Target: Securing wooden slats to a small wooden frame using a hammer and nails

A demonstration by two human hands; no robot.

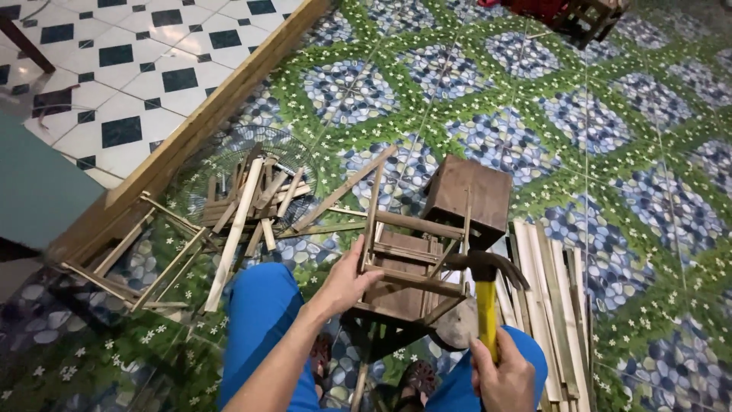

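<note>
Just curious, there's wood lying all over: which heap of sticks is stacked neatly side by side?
The flat slats beside the right hand and its yellow-handled hammer lie parallel. The pile on the round wire grille is jumbled crosswise.

Open floor point(625, 137) is left to the upper right, where little beyond a dark wooden piece point(583, 17) at the top edge is met. Passage to the left is blocked by a heap of wood scraps point(248, 194) and loose thin sticks point(145, 259), behind which a long plank point(206, 114) is laid diagonally. The right side is narrowed by a row of flat slats point(549, 297) lying just beside the small wooden frame point(412, 267). Behind the frame, a dark wooden box point(469, 191) is set close, touching it. The near side is closed off by blue-clad knees point(263, 305).
</note>
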